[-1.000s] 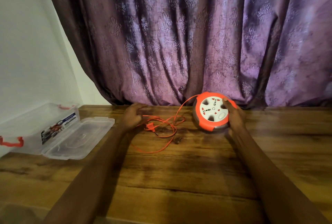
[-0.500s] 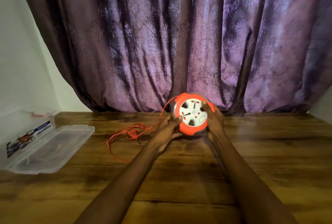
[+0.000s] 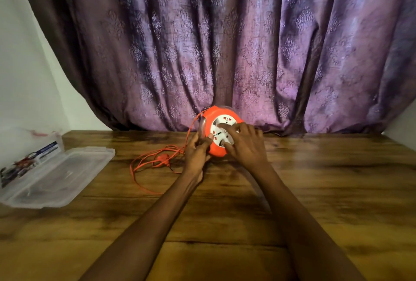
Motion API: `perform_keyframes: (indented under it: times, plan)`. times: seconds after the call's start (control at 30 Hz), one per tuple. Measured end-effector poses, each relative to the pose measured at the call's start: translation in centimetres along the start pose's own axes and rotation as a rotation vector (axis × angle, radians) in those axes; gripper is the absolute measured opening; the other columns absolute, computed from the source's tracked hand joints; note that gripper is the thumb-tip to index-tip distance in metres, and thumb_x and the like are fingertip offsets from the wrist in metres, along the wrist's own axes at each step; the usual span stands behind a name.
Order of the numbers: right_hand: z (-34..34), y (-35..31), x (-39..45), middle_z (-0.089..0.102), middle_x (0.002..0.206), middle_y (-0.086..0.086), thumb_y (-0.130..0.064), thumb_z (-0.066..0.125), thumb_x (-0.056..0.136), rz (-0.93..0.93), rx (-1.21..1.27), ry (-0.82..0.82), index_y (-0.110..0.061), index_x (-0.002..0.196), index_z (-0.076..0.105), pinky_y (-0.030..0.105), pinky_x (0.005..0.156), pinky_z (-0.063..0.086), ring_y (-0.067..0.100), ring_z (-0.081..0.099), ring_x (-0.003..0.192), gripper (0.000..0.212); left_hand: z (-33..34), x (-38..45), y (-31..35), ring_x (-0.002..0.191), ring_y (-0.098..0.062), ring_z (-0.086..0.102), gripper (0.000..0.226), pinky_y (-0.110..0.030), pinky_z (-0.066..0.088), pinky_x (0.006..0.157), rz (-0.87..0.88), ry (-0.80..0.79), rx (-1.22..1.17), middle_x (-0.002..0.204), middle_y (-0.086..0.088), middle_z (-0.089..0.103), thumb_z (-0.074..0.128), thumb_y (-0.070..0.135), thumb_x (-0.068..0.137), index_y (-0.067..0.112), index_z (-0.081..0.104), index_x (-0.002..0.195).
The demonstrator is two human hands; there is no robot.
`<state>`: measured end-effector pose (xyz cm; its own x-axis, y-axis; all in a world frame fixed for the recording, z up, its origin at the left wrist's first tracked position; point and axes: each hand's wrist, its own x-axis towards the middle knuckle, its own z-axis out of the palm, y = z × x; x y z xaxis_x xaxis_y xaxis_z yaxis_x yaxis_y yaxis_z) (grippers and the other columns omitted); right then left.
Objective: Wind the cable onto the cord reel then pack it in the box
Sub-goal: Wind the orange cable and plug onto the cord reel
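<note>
Reel (image 3: 219,133), orange with a white socket face, just above the middle of the frame, tipped up on edge on the wooden surface (image 3: 315,190), socket face turned toward the camera, right in front of the curtain (image 3: 225,44). Held from the left edge by the left hand (image 3: 197,151), fingers curled round the rim, thumb on the orange front. Touched on the white face by the right hand (image 3: 244,143), fingers (image 3: 225,125) spread and bent, tips on the sockets; whether gripping or only pressing, cannot tell. Cable (image 3: 155,159), thin and orange, running down from the top left of the reel past the left hand, then lying in loose, tangled loops on the surface left of centre, one long loop trailing toward the lower middle; plug somewhere in the tangle, too blurred to make out. Box (image 3: 29,154), clear plastic with a printed label, at the left edge of the frame, well apart from the reel, open, with its lid (image 3: 58,177) folded out flat on the surface beside it. Pale wall (image 3: 22,66) in the upper left, behind the box.
</note>
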<state>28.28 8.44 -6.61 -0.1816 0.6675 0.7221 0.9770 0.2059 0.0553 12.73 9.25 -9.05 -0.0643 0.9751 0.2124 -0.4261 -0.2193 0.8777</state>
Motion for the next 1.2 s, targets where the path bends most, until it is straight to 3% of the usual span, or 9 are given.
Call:
perform_keyframes:
  times: [0.17, 0.37, 0.47, 0.6, 0.7, 0.83, 1.0, 1.1, 1.2]
  plan:
    - [0.1, -0.8, -0.2, 0.071, 0.109, 0.007, -0.047, 0.064, 0.078, 0.108, 0.017, 0.007, -0.043, 0.136, 0.049, 0.043, 0.085, 0.044, 0.034, 0.060, 0.101, 0.060, 0.4, -0.1, -0.9, 0.084, -0.015, 0.066, 0.032, -0.032, 0.054, 0.072, 0.051, -0.043, 0.047, 0.094, 0.001, 0.075, 0.072, 0.015, 0.088, 0.019, 0.069, 0.119]
    - [0.0, -2.0, 0.5, 0.071, 0.111, 0.010, -0.069, 0.061, 0.062, 0.669, 0.474, -0.124, -0.048, 0.122, 0.043, 0.039, 0.083, 0.047, 0.035, 0.065, 0.105, 0.066, 0.5, -0.2, -1.8, 0.089, -0.020, 0.069, 0.034, -0.039, 0.057, 0.086, 0.136, -0.073, 0.087, 0.105, -0.012, 0.076, 0.074, 0.011, 0.085, 0.016, 0.070, 0.118]
    - [0.0, -1.9, 0.8, 0.071, 0.113, 0.005, -0.070, 0.064, 0.055, 0.896, 0.725, -0.191, -0.034, 0.118, 0.057, 0.037, 0.084, 0.048, 0.030, 0.067, 0.105, 0.073, 0.3, -0.5, -1.9, 0.090, -0.015, 0.072, 0.033, -0.026, 0.057, 0.080, 0.185, -0.086, 0.125, 0.105, -0.006, 0.077, 0.075, 0.010, 0.084, 0.026, 0.073, 0.113]
    - [0.2, -1.9, 1.1, 0.072, 0.067, 0.011, -0.040, 0.078, 0.073, 1.137, 1.349, -0.117, -0.006, 0.090, 0.069, 0.025, 0.039, 0.040, 0.021, 0.066, 0.047, 0.039, 0.6, -0.6, -2.0, 0.095, -0.020, 0.072, 0.037, -0.034, 0.058, 0.087, 0.226, -0.109, 0.156, 0.110, -0.010, 0.075, 0.073, 0.004, 0.084, 0.022, 0.071, 0.117]
    - [0.6, -2.0, 0.9, 0.067, 0.050, 0.005, -0.046, 0.077, 0.076, 1.260, 1.467, -0.176, -0.011, 0.090, 0.063, 0.019, 0.035, 0.040, 0.008, 0.050, 0.029, 0.040, 0.6, -0.6, -1.7, 0.096, -0.017, 0.071, 0.043, -0.028, 0.056, 0.087, 0.243, -0.132, 0.183, 0.114, -0.010, 0.074, 0.073, 0.004, 0.084, 0.011, 0.067, 0.126]
    - [0.5, -1.4, 0.8, 0.073, 0.062, 0.011, -0.061, 0.072, 0.078, 1.113, 1.348, -0.208, -0.008, 0.092, 0.067, 0.022, 0.039, 0.041, 0.012, 0.048, 0.033, 0.055, 0.2, -0.3, -1.3, 0.088, -0.016, 0.072, 0.036, -0.028, 0.058, 0.077, 0.179, -0.096, 0.145, 0.104, -0.007, 0.077, 0.073, 0.006, 0.085, 0.018, 0.070, 0.119]
    - [0.6, 0.4, 0.3, 0.073, 0.096, -0.002, -0.061, 0.065, 0.080, 0.643, 0.571, -0.078, -0.025, 0.089, 0.065, 0.037, 0.079, 0.052, 0.026, 0.068, 0.094, 0.037, -1.3, 0.3, 0.0, 0.077, -0.007, 0.071, 0.023, -0.024, 0.054, 0.059, 0.008, -0.040, 0.091, 0.091, 0.003, 0.078, 0.073, 0.018, 0.087, 0.024, 0.071, 0.109]
    - [0.8, 1.1, 0.5, 0.059, 0.118, -0.003, -0.034, 0.073, 0.084, 0.443, 0.663, 0.091, -0.022, 0.119, 0.058, 0.032, 0.084, 0.046, 0.013, 0.058, 0.102, 0.040, -2.0, 0.2, 0.6, 0.077, -0.012, 0.071, 0.024, -0.021, 0.054, 0.054, 0.008, -0.103, 0.081, 0.095, -0.003, 0.077, 0.072, 0.015, 0.088, 0.018, 0.072, 0.112]
    - [0.4, 1.4, 1.0, 0.057, 0.118, 0.003, -0.013, 0.070, 0.090, 0.552, 1.168, 0.009, -0.010, 0.132, 0.051, 0.016, 0.074, 0.050, 0.001, 0.060, 0.088, 0.046, -2.1, 0.0, 0.8, 0.089, -0.021, 0.070, 0.031, -0.031, 0.059, 0.062, -0.035, -0.138, 0.088, 0.109, -0.010, 0.075, 0.072, 0.018, 0.088, 0.015, 0.069, 0.118]
